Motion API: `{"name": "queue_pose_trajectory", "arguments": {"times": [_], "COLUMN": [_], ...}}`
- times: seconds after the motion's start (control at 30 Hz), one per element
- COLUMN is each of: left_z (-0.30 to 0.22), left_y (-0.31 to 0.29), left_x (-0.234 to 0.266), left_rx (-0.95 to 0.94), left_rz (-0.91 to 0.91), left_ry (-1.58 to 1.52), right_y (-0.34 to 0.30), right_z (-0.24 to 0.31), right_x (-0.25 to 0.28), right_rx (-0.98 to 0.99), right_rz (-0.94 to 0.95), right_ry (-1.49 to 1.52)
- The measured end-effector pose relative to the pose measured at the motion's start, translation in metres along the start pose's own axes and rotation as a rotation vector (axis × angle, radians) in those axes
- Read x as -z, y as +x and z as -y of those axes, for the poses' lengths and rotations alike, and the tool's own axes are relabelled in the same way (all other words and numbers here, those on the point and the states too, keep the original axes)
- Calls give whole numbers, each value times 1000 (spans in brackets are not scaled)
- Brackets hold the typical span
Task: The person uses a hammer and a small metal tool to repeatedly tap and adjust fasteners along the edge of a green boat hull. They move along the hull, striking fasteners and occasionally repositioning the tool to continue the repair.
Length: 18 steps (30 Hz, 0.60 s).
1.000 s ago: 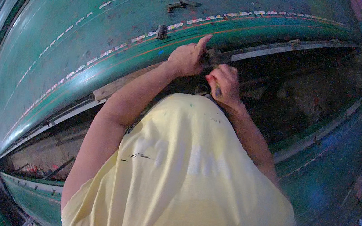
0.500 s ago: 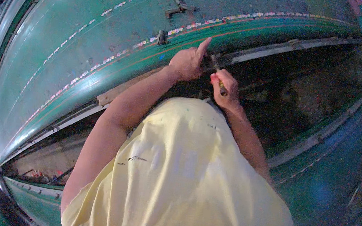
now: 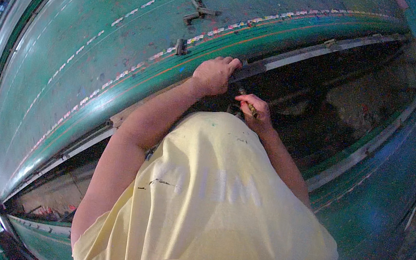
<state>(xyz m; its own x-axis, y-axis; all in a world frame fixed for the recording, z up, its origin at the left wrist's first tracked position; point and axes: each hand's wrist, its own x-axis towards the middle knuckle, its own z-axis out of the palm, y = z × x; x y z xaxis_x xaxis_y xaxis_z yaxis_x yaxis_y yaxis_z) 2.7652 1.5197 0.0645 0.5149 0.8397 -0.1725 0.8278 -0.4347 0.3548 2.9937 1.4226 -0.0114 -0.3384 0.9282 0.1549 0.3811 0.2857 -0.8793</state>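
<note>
My left hand (image 3: 214, 75) rests at the long table's near edge, over the metal rail (image 3: 295, 60). Its fingers are curled, and what they grip is mostly hidden; a small dark bit shows by the fingertips. My right hand (image 3: 257, 112), closer to my body and a little to the right, is closed round a short hand tool (image 3: 251, 109) with a yellowish, dark-marked handle. The tool's thin dark end points up toward the rail, and its exact kind is unclear. Below the rail the dark gap hides whatever lies near the tool's tip.
Across the green table (image 3: 121, 56) run dashed white marks. Small dark metal pieces (image 3: 199, 12) lie on top, and one dark block (image 3: 180, 46) stands nearer the edge. Behind the dark gap to my right is another green surface (image 3: 366, 198) with a metal edge.
My left hand's raised index finger has folded down, and the hand is curled at the rail. My right hand has drawn back slightly toward me, with the tool still in it.
</note>
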Motion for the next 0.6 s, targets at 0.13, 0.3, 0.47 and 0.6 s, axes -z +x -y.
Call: {"name": "queue_pose_trajectory", "arguments": {"times": [0.13, 0.3, 0.47, 0.6], "left_z": [27, 35, 27, 32], "left_y": [-3, -1, 0, -2], "left_x": [-11, -8, -8, -10], "left_rx": [-183, -256, -210, -241], "left_rz": [-176, -188, -197, -219], "left_ry": [-201, -289, -255, -286], "right_y": [10, 33, 25, 28], "right_z": [-11, -43, -88, -102], "right_x": [-13, -29, -74, -72], "right_rx": [20, 66, 210, -115], "right_rz": [238, 548, 29, 2], "right_ry": [19, -4, 167, 484]}}
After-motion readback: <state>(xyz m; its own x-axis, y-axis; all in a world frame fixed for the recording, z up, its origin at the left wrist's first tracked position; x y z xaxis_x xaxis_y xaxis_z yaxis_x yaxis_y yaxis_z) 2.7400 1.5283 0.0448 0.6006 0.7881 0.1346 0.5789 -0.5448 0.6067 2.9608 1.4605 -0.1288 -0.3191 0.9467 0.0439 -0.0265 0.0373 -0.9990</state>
